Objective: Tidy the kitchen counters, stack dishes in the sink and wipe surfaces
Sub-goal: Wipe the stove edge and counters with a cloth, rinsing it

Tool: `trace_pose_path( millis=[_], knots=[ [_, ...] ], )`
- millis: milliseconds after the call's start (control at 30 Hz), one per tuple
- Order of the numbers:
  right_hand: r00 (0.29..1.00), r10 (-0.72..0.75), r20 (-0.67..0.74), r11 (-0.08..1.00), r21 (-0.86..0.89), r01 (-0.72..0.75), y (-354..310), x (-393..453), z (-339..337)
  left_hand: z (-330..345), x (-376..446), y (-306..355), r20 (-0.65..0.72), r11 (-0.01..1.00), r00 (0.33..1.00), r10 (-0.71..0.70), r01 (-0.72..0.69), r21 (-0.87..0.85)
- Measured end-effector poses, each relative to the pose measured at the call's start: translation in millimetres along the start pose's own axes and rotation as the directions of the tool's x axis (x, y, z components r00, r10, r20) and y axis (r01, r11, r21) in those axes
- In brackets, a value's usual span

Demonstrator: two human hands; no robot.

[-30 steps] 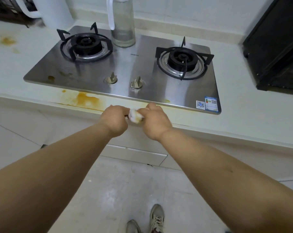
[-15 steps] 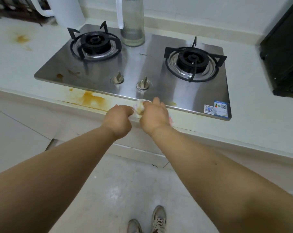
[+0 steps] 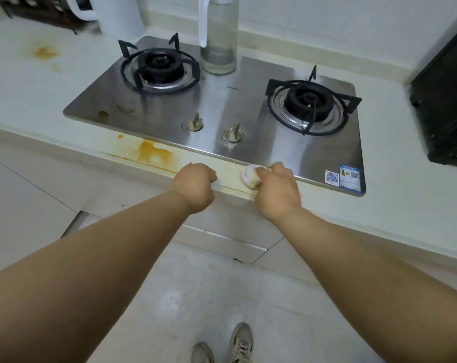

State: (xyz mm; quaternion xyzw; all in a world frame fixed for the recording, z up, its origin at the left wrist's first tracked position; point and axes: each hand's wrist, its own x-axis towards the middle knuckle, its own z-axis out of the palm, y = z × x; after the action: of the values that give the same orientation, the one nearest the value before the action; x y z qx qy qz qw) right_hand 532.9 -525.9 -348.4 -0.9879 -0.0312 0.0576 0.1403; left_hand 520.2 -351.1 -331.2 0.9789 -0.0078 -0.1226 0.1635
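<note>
Hands are splitting apart now: half a second ago we were working both on the wad, now only our right hand (image 3: 277, 189) is keeping its grip on the stained white cloth wad (image 3: 251, 176), pressing it on the desk (image 3: 395, 205) front edge just below the steel hob (image 3: 248, 106). Our left hand (image 3: 194, 186) is sitting clenched and holding nothing, knuckles at the edge, right of the orange stain (image 3: 154, 153). Glass jug (image 3: 218, 35) is standing on the hob between the burners.
</note>
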Motion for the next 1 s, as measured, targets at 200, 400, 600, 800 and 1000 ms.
trace_pose_path(
  millis=[200, 400, 600, 800, 1000],
  knots=[
    [0.993, -0.114, 0.043, 0.993, 0.037, 0.112, -33.0, 13.2, 13.1, -0.3, 2.3, 4.8, -0.012, 0.999, 1.000, -0.012, 0.013, 0.052],
    [0.995, 0.096, 0.028, 0.992, -0.085, -0.093, 52.5, -26.4, -14.0, -0.3, 2.7, 8.3, 0.065, 0.985, 0.998, -0.015, 0.004, 0.175],
    [0.972, 0.052, 0.230, 0.809, 0.562, -0.176, 37.7, -23.8, -43.3, -7.5, 5.2, 14.0, 0.152, 0.974, 0.987, -0.044, 0.009, 0.228],
    [0.920, 0.390, -0.032, 0.900, 0.223, -0.374, 65.8, -12.8, -49.0, -11.3, 8.5, 15.2, 0.141, 0.980, 0.986, -0.084, 0.056, 0.191],
    [0.992, 0.111, -0.059, 0.987, 0.124, -0.104, 41.3, -28.5, -14.8, -10.6, 9.3, 17.2, 0.140, 0.982, 0.987, -0.077, 0.051, 0.184]
  ],
)
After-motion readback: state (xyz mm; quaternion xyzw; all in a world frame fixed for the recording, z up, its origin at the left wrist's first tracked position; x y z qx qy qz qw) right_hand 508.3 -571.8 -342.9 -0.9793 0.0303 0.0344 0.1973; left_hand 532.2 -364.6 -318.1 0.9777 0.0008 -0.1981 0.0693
